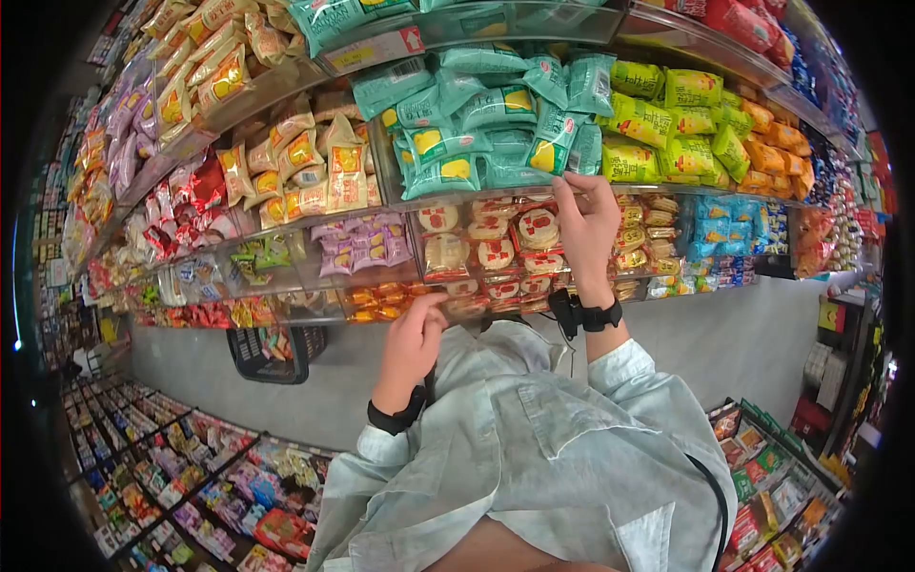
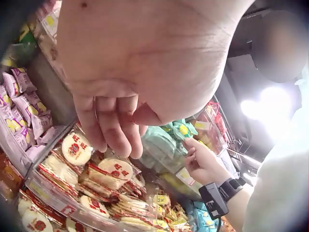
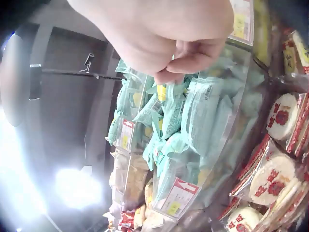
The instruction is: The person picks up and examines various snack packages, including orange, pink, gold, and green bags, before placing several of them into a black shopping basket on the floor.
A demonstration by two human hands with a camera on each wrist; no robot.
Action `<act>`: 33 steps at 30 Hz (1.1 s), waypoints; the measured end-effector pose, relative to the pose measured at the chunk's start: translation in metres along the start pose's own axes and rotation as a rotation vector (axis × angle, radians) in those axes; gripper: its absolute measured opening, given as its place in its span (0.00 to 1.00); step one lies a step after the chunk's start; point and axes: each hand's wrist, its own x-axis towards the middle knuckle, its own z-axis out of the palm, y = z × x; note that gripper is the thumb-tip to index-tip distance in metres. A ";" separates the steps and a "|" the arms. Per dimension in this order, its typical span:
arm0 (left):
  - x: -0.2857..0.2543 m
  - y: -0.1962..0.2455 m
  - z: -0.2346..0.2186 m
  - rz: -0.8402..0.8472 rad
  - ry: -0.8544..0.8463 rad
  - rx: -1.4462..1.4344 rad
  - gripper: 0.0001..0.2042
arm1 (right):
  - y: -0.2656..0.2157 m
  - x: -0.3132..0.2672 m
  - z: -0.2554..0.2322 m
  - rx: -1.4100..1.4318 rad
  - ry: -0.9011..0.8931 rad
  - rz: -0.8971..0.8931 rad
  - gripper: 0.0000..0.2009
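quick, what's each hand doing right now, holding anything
Left hand: fingers curled, nothing held, over the round red-and-white snack packs.
Right hand: pinches a teal snack packet at the shelf front.

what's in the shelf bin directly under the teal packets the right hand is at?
Under the teal packets by the right hand, the clear bin holds round white snack packs with red print, stacked and overlapping. Lower layers and the bin's back are covered.

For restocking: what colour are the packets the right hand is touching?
Teal with yellow marks, clearest in the head view; right hand.
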 end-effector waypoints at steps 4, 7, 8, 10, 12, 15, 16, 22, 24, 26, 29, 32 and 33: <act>0.011 0.024 0.013 0.036 -0.028 0.034 0.30 | 0.001 -0.031 -0.013 0.272 -0.080 -0.013 0.07; 0.018 0.042 0.020 0.084 0.078 -0.002 0.38 | 0.006 -0.058 -0.027 0.352 -0.276 0.005 0.07; 0.019 0.041 0.019 0.090 0.078 0.035 0.45 | 0.013 -0.067 -0.040 0.252 -0.406 0.087 0.07; 0.024 0.047 0.020 0.231 0.157 0.087 0.45 | 0.009 -0.077 -0.049 0.113 -0.598 0.059 0.06; 0.024 0.053 0.012 0.317 0.121 0.199 0.42 | 0.008 -0.086 -0.051 0.039 -0.767 0.075 0.07; 0.008 0.055 0.005 0.204 -0.021 0.118 0.37 | 0.006 -0.100 -0.049 0.012 -0.748 0.050 0.07; 0.000 0.054 0.003 0.166 0.011 0.094 0.34 | 0.006 -0.106 -0.048 0.029 -0.731 0.102 0.06; -0.066 0.010 -0.022 0.148 -0.053 0.126 0.33 | 0.000 -0.147 -0.013 0.092 -0.646 0.244 0.07; -0.096 -0.008 -0.034 0.153 -0.037 0.102 0.35 | -0.004 -0.169 0.008 0.090 -0.669 0.245 0.07; -0.130 -0.030 -0.050 0.135 -0.012 0.027 0.34 | 0.000 -0.191 0.032 0.075 -0.732 0.231 0.06; -0.190 -0.079 -0.077 0.135 0.069 -0.010 0.33 | -0.004 -0.238 0.080 -0.006 -0.831 0.256 0.07; -0.259 -0.130 -0.106 0.088 0.169 -0.104 0.31 | -0.013 -0.300 0.138 -0.120 -0.937 0.239 0.09; -0.283 -0.144 -0.112 0.062 0.210 -0.155 0.30 | -0.009 -0.318 0.157 -0.137 -0.998 0.180 0.11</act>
